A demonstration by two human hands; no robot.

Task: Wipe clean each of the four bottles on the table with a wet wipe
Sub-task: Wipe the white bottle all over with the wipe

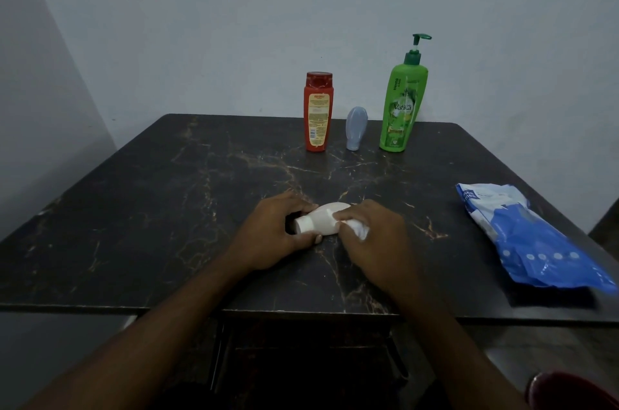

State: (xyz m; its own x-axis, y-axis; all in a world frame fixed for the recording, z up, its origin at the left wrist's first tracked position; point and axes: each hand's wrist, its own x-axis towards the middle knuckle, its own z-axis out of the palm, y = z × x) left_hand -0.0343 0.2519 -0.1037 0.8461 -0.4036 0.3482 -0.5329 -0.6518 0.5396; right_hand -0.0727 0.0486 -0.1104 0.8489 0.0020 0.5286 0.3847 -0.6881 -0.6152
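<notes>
White bottle (323,217) on its side, neck gripped by curled left hand (278,235) fingers, right hand (375,237) fingers clamping wipe (357,230) against it.

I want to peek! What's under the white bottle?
The dark marbled table. The white bottle lies sideways over it; the left hand and the right hand, holding a wet wipe, hide whether it touches.

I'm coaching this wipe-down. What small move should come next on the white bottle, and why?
Probably rub the wet wipe along the white bottle toward its cap: the right hand presses it on the body while the left hand grips the cap end.
</notes>
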